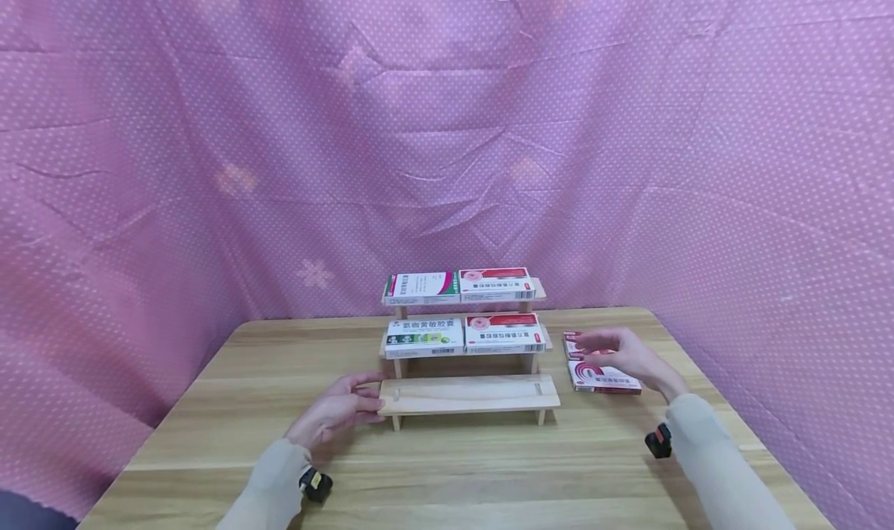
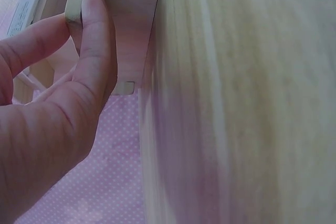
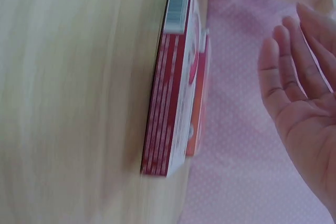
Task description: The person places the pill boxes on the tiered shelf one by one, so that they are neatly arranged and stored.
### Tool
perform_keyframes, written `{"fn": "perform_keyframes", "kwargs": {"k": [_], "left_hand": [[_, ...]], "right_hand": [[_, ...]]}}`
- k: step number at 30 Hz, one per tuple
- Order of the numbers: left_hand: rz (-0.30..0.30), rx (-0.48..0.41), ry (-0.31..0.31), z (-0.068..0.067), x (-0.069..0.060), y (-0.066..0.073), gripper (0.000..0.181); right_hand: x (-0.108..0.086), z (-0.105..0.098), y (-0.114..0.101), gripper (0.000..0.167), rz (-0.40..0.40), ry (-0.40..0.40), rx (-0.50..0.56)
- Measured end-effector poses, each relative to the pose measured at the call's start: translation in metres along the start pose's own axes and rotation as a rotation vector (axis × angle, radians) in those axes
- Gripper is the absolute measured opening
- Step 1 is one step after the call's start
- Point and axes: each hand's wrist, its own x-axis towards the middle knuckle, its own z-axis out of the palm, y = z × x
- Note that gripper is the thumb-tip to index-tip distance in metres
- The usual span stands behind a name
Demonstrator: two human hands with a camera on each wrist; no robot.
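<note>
A small three-tier wooden stand [image 1: 468, 396] is on the table, with its lowest tier bare. My left hand [image 1: 337, 410] pinches the left end of that lowest tier. In the left wrist view, the fingers [image 2: 95, 40] lie on both faces of the board. My right hand [image 1: 632, 359] hovers over two medicine boxes to the right of the stand, fingers extended and holding nothing. The nearer box [image 1: 606, 378] is white and dark red. Behind it the second box [image 1: 573, 345] is partly hidden by the hand. In the right wrist view, the nearer box [image 3: 170, 87] shows a striped edge, apart from the fingers.
Two medicine boxes lie on the top tier: one white and green [image 1: 422, 284], one red and white [image 1: 494, 280]. The middle tier carries a white box [image 1: 424, 334] and another red-and-white box [image 1: 504, 331]. A pink dotted cloth [image 1: 447, 142] hangs behind the wooden table [image 1: 489, 476].
</note>
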Motion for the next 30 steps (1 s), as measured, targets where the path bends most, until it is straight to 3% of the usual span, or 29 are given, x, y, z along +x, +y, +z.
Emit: {"fn": "perform_keyframes", "kwargs": {"k": [7, 15, 23, 30], "left_hand": [[0.002, 0.013, 0.007, 0.0, 0.0, -0.001, 0.072], [0.005, 0.013, 0.005, -0.001, 0.001, -0.002, 0.071], [0.002, 0.008, 0.01, -0.001, 0.001, -0.001, 0.071], [-0.001, 0.0, 0.0, -0.001, 0.001, -0.001, 0.071]], "right_hand": [[-0.013, -0.013, 0.013, 0.047, 0.057, -0.028, -0.162], [-0.025, -0.024, 0.029, 0.041, 0.102, -0.002, -0.242], [-0.028, -0.027, 0.038, 0.042, 0.213, 0.024, -0.297], [-0.031, -0.026, 0.041, 0.042, 0.21, 0.007, -0.31]]}}
